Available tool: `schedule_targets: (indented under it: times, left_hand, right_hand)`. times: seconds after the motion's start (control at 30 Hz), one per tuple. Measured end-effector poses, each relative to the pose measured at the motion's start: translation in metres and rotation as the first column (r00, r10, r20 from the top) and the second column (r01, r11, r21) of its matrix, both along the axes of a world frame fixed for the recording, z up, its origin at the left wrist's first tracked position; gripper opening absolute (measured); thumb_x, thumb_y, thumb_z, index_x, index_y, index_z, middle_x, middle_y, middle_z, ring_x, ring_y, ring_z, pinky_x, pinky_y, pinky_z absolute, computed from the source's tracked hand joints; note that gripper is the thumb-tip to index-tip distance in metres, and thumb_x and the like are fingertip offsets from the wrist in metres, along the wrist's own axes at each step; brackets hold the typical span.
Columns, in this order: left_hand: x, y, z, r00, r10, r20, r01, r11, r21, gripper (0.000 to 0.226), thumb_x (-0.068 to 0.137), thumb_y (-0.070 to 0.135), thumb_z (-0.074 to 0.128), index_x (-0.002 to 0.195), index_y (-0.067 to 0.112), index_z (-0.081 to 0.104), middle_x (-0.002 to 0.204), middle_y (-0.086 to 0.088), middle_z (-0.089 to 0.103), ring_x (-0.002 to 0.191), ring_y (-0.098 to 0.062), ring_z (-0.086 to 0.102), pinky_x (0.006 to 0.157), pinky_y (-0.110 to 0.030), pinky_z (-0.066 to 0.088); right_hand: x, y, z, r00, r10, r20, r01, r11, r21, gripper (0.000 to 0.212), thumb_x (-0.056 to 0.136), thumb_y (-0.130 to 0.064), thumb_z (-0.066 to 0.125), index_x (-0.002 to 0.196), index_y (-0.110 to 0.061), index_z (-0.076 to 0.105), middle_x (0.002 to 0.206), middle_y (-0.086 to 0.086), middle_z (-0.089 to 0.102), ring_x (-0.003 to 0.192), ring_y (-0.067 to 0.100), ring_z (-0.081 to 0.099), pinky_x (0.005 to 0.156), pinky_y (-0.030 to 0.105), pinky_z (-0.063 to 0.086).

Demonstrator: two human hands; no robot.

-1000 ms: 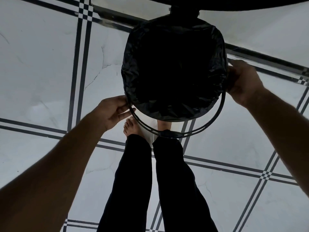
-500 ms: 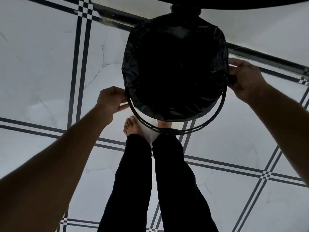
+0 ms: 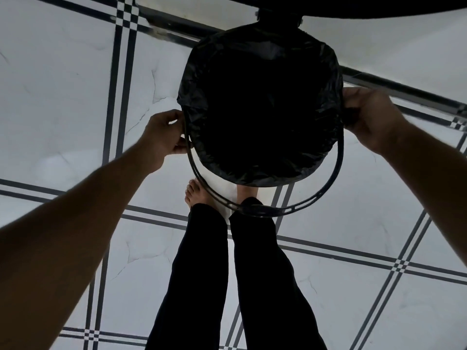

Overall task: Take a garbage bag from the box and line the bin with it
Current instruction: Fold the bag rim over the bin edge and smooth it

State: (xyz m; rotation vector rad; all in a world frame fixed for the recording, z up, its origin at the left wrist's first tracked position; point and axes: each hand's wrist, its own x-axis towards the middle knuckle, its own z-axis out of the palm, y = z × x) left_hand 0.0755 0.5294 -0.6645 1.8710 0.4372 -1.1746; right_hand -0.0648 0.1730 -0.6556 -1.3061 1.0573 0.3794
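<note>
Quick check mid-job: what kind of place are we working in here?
Probably a room in a home, though that is a guess. The floor is pale marble-look tile with dark checkered borders, the person stands on it with bare feet, and a small bin lined with a black garbage bag sits there.

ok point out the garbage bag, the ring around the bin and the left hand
garbage bag (image 3: 260, 117): head view, on the dark plastic inside the bin mouth
ring (image 3: 262, 211): head view, on its near arc by the feet
left hand (image 3: 161, 137): head view, on the back of the hand
</note>
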Motion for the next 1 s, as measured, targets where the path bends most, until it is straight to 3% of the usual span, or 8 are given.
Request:
schedule_targets:
  times: [0.13, 0.27, 0.47, 0.6, 0.7, 0.8, 0.9, 1.0]
  left_hand:
    - [0.022, -0.008, -0.002, 0.999, 0.041, 0.018, -0.041, 0.999, 0.011, 0.014, 0.09, 0.0, 0.067, 0.087, 0.013, 0.065, 0.083, -0.004, 0.068, 0.064, -0.01, 0.069, 0.06, -0.019, 0.059]
    - [0.044, -0.014, -0.004, 0.995, -0.099, 0.034, 0.096, 0.992, 0.084, 0.019, 0.082, -0.004, 0.073, 0.078, 0.014, 0.069, 0.082, -0.006, 0.071, 0.075, -0.016, 0.071, 0.062, -0.02, 0.06]
    - [0.048, -0.018, -0.007, 0.982, -0.153, 0.114, 0.129, 0.973, 0.194, 0.025, 0.076, -0.01, 0.07, 0.07, 0.014, 0.068, 0.074, -0.006, 0.069, 0.072, -0.018, 0.07, 0.07, -0.024, 0.061]
    - [0.043, -0.013, -0.001, 0.969, -0.138, 0.206, 0.131, 0.99, 0.047, 0.026, 0.078, -0.012, 0.071, 0.073, 0.013, 0.068, 0.076, -0.006, 0.07, 0.065, -0.013, 0.072, 0.067, -0.025, 0.062]
    - [0.045, -0.007, 0.003, 0.876, -0.326, 0.355, 0.282, 0.944, 0.169, 0.011, 0.079, 0.006, 0.079, 0.083, 0.015, 0.073, 0.079, -0.005, 0.073, 0.068, -0.015, 0.073, 0.071, -0.03, 0.061]
    - [0.043, -0.005, 0.015, 0.749, -0.491, 0.445, 0.404, 0.871, 0.281, 0.002, 0.083, 0.018, 0.074, 0.083, 0.018, 0.076, 0.076, -0.003, 0.074, 0.065, -0.012, 0.071, 0.069, -0.024, 0.058]
    - [0.039, -0.008, 0.029, 0.744, -0.495, 0.449, 0.391, 0.867, 0.308, 0.011, 0.085, 0.018, 0.067, 0.081, 0.018, 0.076, 0.073, -0.002, 0.073, 0.068, -0.015, 0.071, 0.063, -0.021, 0.053]
    - [0.033, -0.011, 0.038, 0.772, -0.446, 0.454, 0.325, 0.89, 0.321, 0.013, 0.082, 0.016, 0.064, 0.078, 0.023, 0.075, 0.068, 0.009, 0.068, 0.069, -0.009, 0.068, 0.061, -0.017, 0.048]
  right_hand:
    - [0.0, 0.002, 0.001, 1.0, 0.025, -0.017, -0.025, 1.0, -0.009, 0.044, 0.079, 0.015, 0.052, 0.117, -0.001, 0.069, 0.103, 0.011, 0.074, 0.088, 0.02, 0.07, 0.087, 0.031, 0.056]
    - [0.007, 0.006, 0.006, 0.993, -0.02, -0.114, 0.006, 0.993, -0.119, 0.033, 0.079, 0.018, 0.058, 0.082, -0.013, 0.069, 0.066, -0.005, 0.074, 0.06, 0.01, 0.07, 0.062, 0.022, 0.056]
    - [0.015, 0.008, 0.01, 0.98, -0.004, -0.197, -0.055, 0.956, -0.29, 0.032, 0.078, 0.009, 0.061, 0.07, -0.021, 0.071, 0.055, -0.01, 0.068, 0.049, 0.005, 0.059, 0.058, 0.021, 0.047]
    - [0.012, 0.013, 0.014, 0.985, -0.042, -0.168, -0.011, 0.952, -0.307, 0.031, 0.075, 0.003, 0.053, 0.068, -0.02, 0.073, 0.061, -0.006, 0.069, 0.054, 0.009, 0.057, 0.06, 0.024, 0.042]
    - [0.013, 0.016, 0.016, 0.987, -0.118, -0.111, 0.076, 0.943, -0.324, 0.031, 0.075, 0.007, 0.046, 0.069, -0.013, 0.068, 0.069, 0.003, 0.067, 0.06, 0.016, 0.06, 0.064, 0.03, 0.049]
    - [0.008, 0.022, 0.021, 0.995, -0.078, -0.063, 0.044, 0.902, -0.43, 0.024, 0.077, 0.004, 0.054, 0.071, -0.013, 0.07, 0.072, 0.007, 0.068, 0.063, 0.019, 0.064, 0.065, 0.033, 0.057]
    - [0.001, 0.027, 0.028, 0.999, 0.016, -0.048, -0.04, 0.815, -0.578, 0.025, 0.073, -0.006, 0.059, 0.064, -0.025, 0.072, 0.07, 0.006, 0.072, 0.062, 0.023, 0.071, 0.065, 0.041, 0.063]
    - [-0.006, 0.031, 0.032, 0.999, 0.031, -0.033, -0.045, 0.776, -0.63, 0.028, 0.067, -0.01, 0.049, 0.061, -0.028, 0.069, 0.069, 0.008, 0.071, 0.061, 0.026, 0.069, 0.063, 0.042, 0.062]
